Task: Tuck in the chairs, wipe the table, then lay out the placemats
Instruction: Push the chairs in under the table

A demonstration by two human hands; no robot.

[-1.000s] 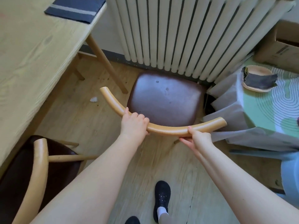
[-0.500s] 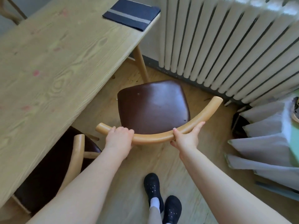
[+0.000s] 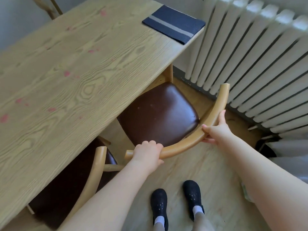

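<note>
place: probably home dining room | table point(image 3: 70, 77) | chairs point(image 3: 160, 114) | radiator point(image 3: 260, 60)

Tabletop point(image 3: 70, 77) fills your left. Folded placemats point(image 3: 173, 24) lie on its far right corner. The chair point(image 3: 158, 114) ahead sits with its seat front under the tabletop edge, the radiator point(image 3: 250, 55) to its right. A second chair point(image 3: 93, 170), near left, is tucked further under. Your feet point(image 3: 175, 202) stand behind the first chair.

No text, label, brand, number or sign can be read anywhere. The folded dark placemats point(image 3: 174, 24) on the table point(image 3: 70, 77) carry only a plain grey stripe, no lettering.
</note>
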